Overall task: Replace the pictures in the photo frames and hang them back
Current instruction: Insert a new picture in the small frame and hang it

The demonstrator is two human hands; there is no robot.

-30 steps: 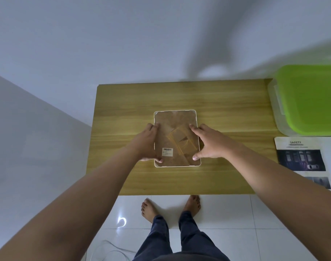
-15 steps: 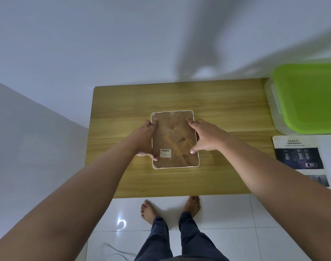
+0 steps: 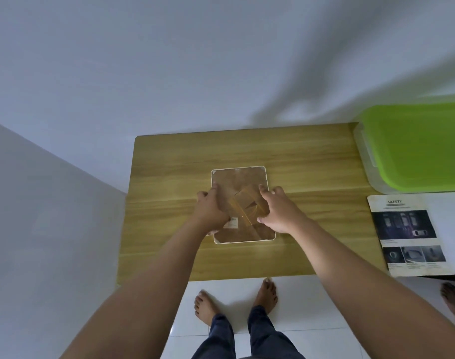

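A white-rimmed photo frame (image 3: 238, 181) lies face down on the wooden table (image 3: 312, 164), its brown backing board with a fold-out stand and a small white label facing up. My left hand (image 3: 212, 211) rests on the frame's left side, fingers spread over the backing near the label. My right hand (image 3: 278, 211) presses on the right side, fingertips on the stand. Both hands lie flat on the back and the frame stays on the table.
A clear plastic box with a green lid (image 3: 418, 149) stands at the table's right end. A printed safety sheet (image 3: 407, 234) lies on a white surface in front of it. White walls close the back and left. My bare feet stand on white tiles below.
The view has tilted down a little, so table and frame sit lower in the picture. My hands have shifted slightly on the backing; the frame stays flat on the table.
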